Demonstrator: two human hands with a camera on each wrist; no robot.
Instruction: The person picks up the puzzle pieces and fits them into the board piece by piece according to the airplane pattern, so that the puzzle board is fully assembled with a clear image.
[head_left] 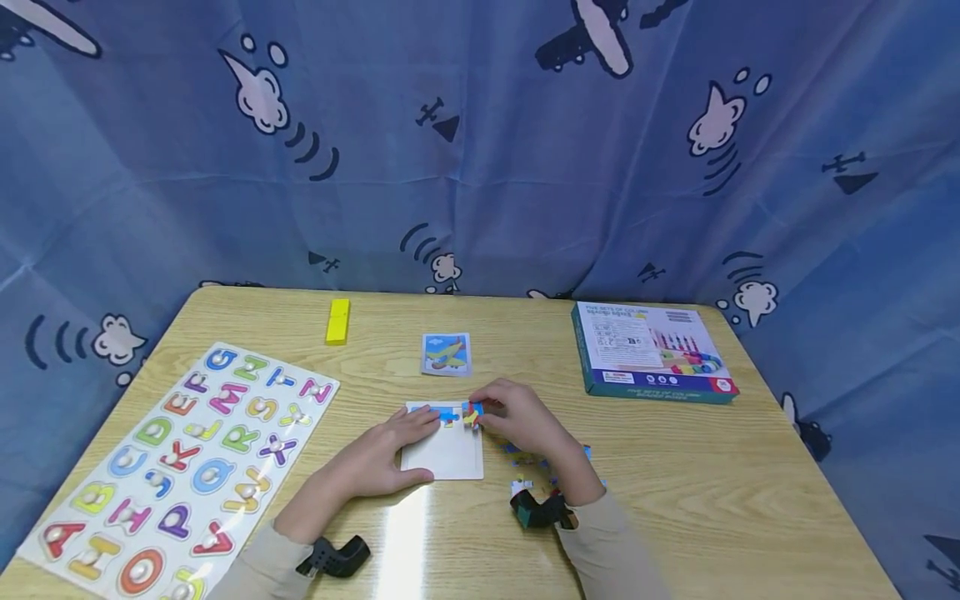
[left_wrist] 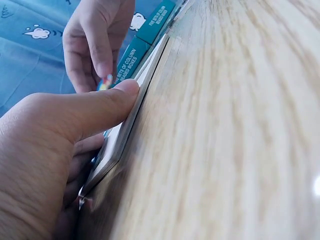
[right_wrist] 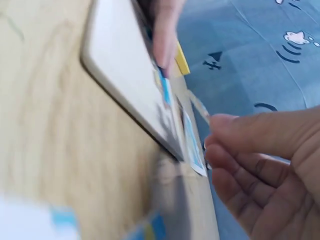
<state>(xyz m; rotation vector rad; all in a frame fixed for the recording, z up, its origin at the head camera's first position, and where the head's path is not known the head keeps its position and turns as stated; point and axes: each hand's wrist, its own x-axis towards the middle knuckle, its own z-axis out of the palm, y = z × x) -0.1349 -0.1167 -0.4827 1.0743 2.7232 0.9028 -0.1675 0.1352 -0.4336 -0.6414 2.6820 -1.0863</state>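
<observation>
and here the right hand (head_left: 523, 417) has a small colourful puzzle piece (head_left: 472, 414) pinched between thumb and fingers, up at the far right corner of the white board (head_left: 442, 458); the right wrist view catches that piece edge-on, tilted and clear of the board. over on the other side, the left hand (head_left: 378, 455) lies on the board's left part, fingers stretched forward, thumb pressing near the close edge, nothing in its grasp. between the two hands, a blue puzzle section (head_left: 448, 415) sits along the board's far edge, partly tucked by the left fingertips. more loose pieces (head_left: 522, 457) lie scattered on the surface (head_left: 750, 483) just right of the board, some hidden under the right forearm. straight beyond the board, there's the picture card (head_left: 446, 354), a yellow aeroplane on it! out left, a big alphabet board (head_left: 180, 479) slants across; a yellow block (head_left: 338, 322) stands back beyond it, a teal-sided box (head_left: 652, 354) lies far right, and a blue aeroplane-print curtain (head_left: 480, 183) hangs behind everything.
</observation>
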